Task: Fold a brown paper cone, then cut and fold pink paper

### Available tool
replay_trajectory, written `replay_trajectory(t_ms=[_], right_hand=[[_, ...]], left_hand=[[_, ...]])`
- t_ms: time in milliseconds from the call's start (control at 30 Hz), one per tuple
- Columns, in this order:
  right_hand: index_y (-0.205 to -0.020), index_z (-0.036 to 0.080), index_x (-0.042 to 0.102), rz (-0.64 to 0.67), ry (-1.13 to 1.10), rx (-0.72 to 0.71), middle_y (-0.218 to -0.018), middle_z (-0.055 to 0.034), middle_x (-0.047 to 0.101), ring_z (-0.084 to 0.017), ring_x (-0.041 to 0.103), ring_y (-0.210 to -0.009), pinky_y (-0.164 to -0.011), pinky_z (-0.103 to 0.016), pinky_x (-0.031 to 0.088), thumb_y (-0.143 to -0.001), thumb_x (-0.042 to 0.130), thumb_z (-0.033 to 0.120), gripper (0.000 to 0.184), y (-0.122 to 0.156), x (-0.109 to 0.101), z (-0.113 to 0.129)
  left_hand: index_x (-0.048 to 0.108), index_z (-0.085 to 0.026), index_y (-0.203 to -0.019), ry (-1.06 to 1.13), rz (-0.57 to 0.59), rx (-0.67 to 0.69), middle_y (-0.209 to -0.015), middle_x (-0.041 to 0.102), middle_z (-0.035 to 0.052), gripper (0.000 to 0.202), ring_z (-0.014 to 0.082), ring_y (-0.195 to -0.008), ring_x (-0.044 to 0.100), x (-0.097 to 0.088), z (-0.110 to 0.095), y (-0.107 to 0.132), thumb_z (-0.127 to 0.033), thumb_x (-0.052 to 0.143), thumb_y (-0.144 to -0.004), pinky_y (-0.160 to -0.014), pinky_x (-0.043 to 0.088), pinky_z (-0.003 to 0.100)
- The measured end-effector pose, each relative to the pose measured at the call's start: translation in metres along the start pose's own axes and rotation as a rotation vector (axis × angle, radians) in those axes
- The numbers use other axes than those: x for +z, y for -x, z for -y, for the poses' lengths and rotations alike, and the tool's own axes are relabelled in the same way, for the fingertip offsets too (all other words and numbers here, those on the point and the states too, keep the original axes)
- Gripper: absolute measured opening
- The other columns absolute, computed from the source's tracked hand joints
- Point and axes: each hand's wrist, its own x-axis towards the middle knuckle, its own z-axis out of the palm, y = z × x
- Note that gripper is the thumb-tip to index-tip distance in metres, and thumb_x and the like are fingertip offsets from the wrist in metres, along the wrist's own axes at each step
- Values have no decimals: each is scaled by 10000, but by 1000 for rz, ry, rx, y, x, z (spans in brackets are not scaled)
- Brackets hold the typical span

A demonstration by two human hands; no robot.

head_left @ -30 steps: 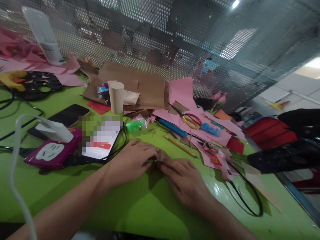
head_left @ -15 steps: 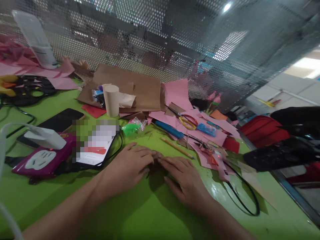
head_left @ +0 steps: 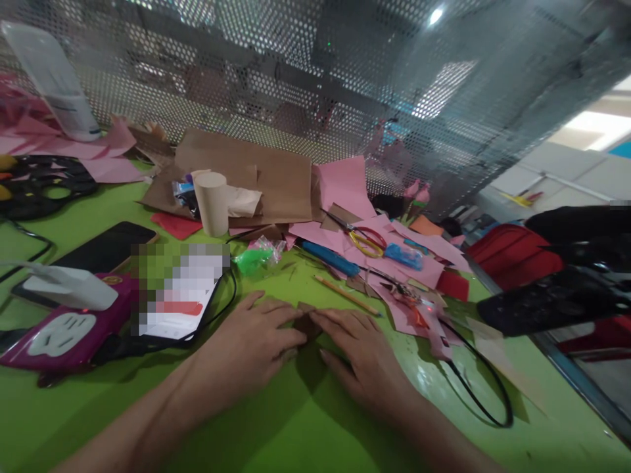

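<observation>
A small piece of brown paper (head_left: 307,324), mostly covered by fingers, lies low over the green table between my hands. My left hand (head_left: 269,332) grips its left side with bent fingers. From the other side, my right hand (head_left: 362,345) has its fingertips pressed on the paper's edge, the thumb tucked lower. How the piece is folded I cannot tell. Just beyond the hands are a yellow pencil (head_left: 348,295) and a bright green bundle in clear wrap (head_left: 254,261).
Left: a phone with a lit screen (head_left: 190,295), a purple power strip (head_left: 73,328) and a dark phone (head_left: 111,246). Right: a pink glue gun (head_left: 436,332) with a looping black cord. Behind: scissors (head_left: 365,241), a blue cutter (head_left: 330,257), a pale cardboard tube (head_left: 213,205) and brown paper sheets (head_left: 286,177).
My hands have drawn slightly apart at the fingertips, so more of the brown paper shows between them. The view has shifted a little.
</observation>
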Motion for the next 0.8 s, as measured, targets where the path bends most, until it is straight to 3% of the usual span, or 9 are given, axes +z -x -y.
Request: replay_trajectory(t_ms=[467, 633, 800], right_hand=[[-1391, 175, 471, -9, 40, -10, -1338, -113, 564, -281, 497, -1170, -960, -456, 391, -948, 485, 279, 455, 0, 0, -1], [-1360, 196, 506, -30, 78, -57, -1303, -91, 603, -271, 530, -1111, -924, -444, 389, -942, 474, 220, 420, 3, 3, 0], [-1361, 172, 508, -50, 79, -81, -1287, -100, 614, -275, 526, -1116, -918, -438, 375, -939, 487, 225, 426, 5, 5, -2]], left_hand=[[662, -310, -1124, 26, -30, 4, -1298, 625, 12, 246, 253, -1180, 559, -2, 0, 2, -219, 524, -942, -1044, 310, 524], [684, -308, -1047, 23, -40, 27, -1342, 599, -27, 219, 246, -1203, 550, -8, -2, 6, -220, 510, -945, -1066, 280, 545], [685, -319, -1070, -23, -55, 25, -1233, 675, -30, 225, 248, -1182, 578, -4, -7, 17, -229, 543, -920, -1093, 260, 548]])
